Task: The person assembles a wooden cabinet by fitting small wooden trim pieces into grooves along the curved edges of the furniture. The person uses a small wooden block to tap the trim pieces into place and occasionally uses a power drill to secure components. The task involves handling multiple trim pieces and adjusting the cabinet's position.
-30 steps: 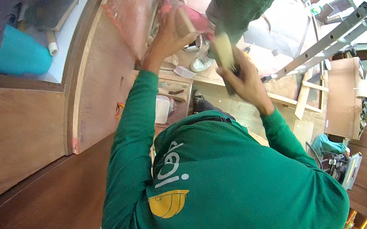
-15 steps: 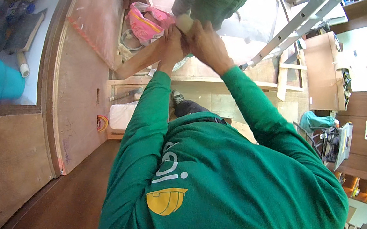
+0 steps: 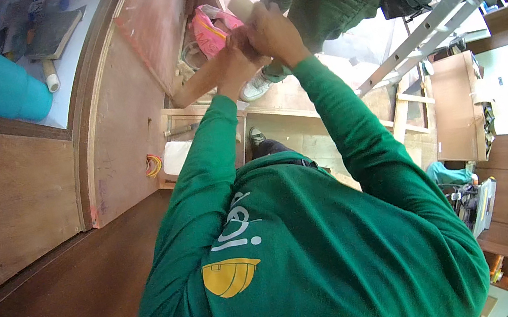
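My left hand [image 3: 239,59] is closed around one end of a flat brown wood-coloured strip [image 3: 198,82], which slants down to the left toward the panel. My right hand [image 3: 275,34] presses against the left, its fingers bent around a pale, blunt-ended piece [image 3: 240,7] that sticks out past the knuckles. What that piece is cannot be made out, as the fingers cover most of it. Just beyond my left hand lies a pink bag [image 3: 212,28]. Both hands are held out in front of me, touching each other.
Another person in green trousers [image 3: 330,12] stands close beyond my right hand. An aluminium ladder [image 3: 426,36] leans at the right. Wooden panels [image 3: 115,122] rise at the left, with teal cups [image 3: 11,89] on a ledge. Coiled wires [image 3: 153,165] poke from the panel.
My right hand has turned and come in over the left, and the pale piece now points up and left. The other person has shifted to the right, baring a white shoe.
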`<state>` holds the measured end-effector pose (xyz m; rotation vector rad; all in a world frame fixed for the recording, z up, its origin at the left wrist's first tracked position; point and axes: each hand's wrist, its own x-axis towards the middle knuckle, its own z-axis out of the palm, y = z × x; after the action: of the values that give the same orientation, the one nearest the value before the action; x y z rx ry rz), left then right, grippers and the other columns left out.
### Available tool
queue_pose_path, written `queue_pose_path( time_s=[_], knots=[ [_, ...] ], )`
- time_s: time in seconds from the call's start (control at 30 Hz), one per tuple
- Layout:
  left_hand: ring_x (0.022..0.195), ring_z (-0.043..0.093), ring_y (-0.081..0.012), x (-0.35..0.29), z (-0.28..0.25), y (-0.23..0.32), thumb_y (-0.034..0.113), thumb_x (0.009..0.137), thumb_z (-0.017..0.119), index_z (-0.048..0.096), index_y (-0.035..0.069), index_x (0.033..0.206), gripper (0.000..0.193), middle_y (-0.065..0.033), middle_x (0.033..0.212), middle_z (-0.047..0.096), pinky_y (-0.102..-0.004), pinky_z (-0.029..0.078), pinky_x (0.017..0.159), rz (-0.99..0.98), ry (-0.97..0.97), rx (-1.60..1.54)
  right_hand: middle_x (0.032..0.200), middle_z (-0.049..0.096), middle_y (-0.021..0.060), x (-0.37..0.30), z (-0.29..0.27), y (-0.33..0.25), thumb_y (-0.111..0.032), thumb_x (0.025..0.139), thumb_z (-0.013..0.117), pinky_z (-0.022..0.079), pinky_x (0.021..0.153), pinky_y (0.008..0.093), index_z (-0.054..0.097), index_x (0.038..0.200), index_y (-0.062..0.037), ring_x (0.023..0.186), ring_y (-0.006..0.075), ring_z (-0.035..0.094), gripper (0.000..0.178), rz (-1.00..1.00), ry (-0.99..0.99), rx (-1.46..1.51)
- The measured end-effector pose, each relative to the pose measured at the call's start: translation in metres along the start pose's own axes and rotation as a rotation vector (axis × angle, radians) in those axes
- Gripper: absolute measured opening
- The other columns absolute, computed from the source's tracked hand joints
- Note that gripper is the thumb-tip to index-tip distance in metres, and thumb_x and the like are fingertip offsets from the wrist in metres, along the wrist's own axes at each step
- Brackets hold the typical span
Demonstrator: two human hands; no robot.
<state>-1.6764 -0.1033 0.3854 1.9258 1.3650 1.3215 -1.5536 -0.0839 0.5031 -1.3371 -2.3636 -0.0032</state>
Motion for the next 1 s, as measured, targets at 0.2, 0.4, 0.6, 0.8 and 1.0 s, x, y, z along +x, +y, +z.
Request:
queue_pose_path(
  time_s=[0.2, 0.4, 0.6, 0.8, 1.0],
  knots=[
    [0.136, 0.053, -0.0435, -0.005, -0.016, -0.040, 0.029, 0.080, 0.089, 0.053, 0.002, 0.147, 0.081, -0.0247, 0.144, 0.057, -0.0534, 0.042, 0.116, -0.031, 0.242, -0.328, 0.112, 0.064, 0.0320, -0.042, -0.025, -0.046, -0.031, 0.099, 0.074, 0.058, 0.084, 0.0597, 0.055, 0.124, -0.0035, 0.098, 0.0536, 0.069, 0.042, 0.029, -0.074, 0.181],
    [0.134, 0.054, -0.0432, -0.002, -0.035, -0.025, 0.028, 0.069, 0.096, 0.052, 0.001, 0.144, 0.091, -0.0236, 0.142, 0.058, -0.0529, 0.043, 0.116, -0.087, 0.019, -0.200, 0.104, 0.070, 0.0300, 0.027, -0.006, -0.039, -0.037, 0.097, 0.075, 0.059, 0.085, 0.0572, 0.062, 0.116, -0.0024, 0.095, 0.0518, 0.071, 0.041, 0.055, -0.006, 0.073],
    [0.140, 0.054, -0.0447, -0.016, -0.050, 0.016, 0.029, 0.069, 0.096, 0.041, 0.000, 0.155, 0.106, -0.0272, 0.148, 0.055, -0.0526, 0.048, 0.114, -0.171, 0.063, 0.077, 0.101, 0.077, 0.0327, 0.097, -0.026, -0.007, -0.044, 0.091, 0.077, 0.061, 0.091, 0.0523, 0.075, 0.114, 0.0060, 0.101, 0.0464, 0.077, 0.055, 0.056, 0.038, 0.264],
    [0.128, 0.060, -0.0441, -0.007, -0.072, 0.029, 0.032, 0.069, 0.099, 0.048, 0.000, 0.146, 0.098, -0.0255, 0.139, 0.059, -0.0533, 0.051, 0.108, -0.165, 0.082, 0.004, 0.103, 0.078, 0.0284, 0.052, -0.048, -0.036, -0.041, 0.093, 0.077, 0.060, 0.090, 0.0517, 0.074, 0.116, 0.0032, 0.099, 0.0466, 0.076, 0.050, 0.039, -0.032, 0.388],
    [0.124, 0.062, -0.0421, -0.004, -0.075, 0.001, 0.017, 0.069, 0.099, 0.056, 0.007, 0.143, 0.086, -0.0192, 0.137, 0.062, -0.0507, 0.052, 0.108, -0.158, 0.157, -0.363, 0.104, 0.069, 0.0319, -0.019, -0.020, -0.037, -0.031, 0.096, 0.074, 0.058, 0.089, 0.0583, 0.065, 0.121, 0.0029, 0.100, 0.0551, 0.070, 0.043, -0.172, 0.005, 0.249]
  ],
)
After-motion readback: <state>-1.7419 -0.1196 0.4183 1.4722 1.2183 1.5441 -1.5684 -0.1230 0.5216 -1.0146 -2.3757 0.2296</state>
